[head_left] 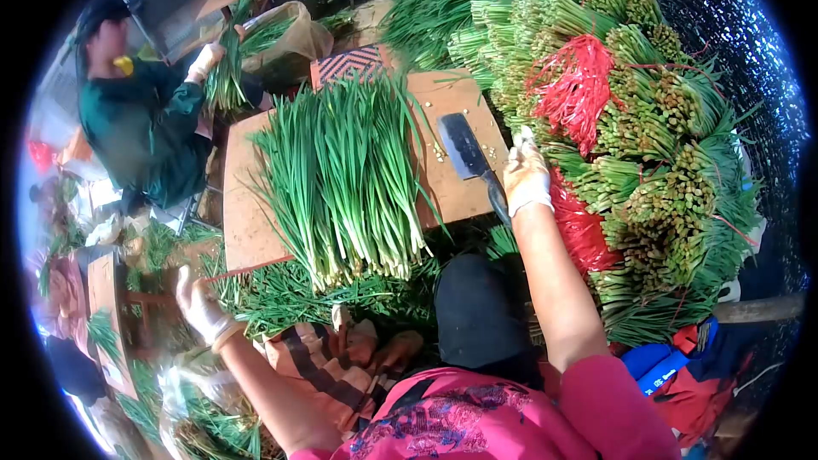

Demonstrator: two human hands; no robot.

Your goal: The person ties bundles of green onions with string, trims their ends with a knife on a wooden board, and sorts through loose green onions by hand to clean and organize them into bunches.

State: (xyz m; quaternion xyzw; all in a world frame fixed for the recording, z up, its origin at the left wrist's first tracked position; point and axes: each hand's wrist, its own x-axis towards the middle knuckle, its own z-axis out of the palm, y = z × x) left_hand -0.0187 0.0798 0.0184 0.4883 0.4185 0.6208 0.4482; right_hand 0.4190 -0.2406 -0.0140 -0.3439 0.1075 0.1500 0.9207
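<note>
Loose garlic chives [349, 179] lie spread over a wooden board [243, 153], their pale root ends toward me. My left hand [202, 305], in a white glove, is off the board's near left corner with fingers apart and nothing in it. On the right of the board rests a cleaver [463, 146], its dark handle pointing toward me. Beside that handle is my gloved right hand [526, 172], fingers stretched away from me, nearest the stacked bundles [630, 153] and red plastic ties [579, 85]. I see nothing held in it, though its far side is hidden.
Small pale trimmings lie around the cleaver. Cut leaves [383, 302] cover the ground below the board. At the left, a co-worker in dark green [141, 132] holds chives in a gloved hand. A patterned seat [351, 66] stands behind the board; red and blue cloth [682, 383] lies at lower right.
</note>
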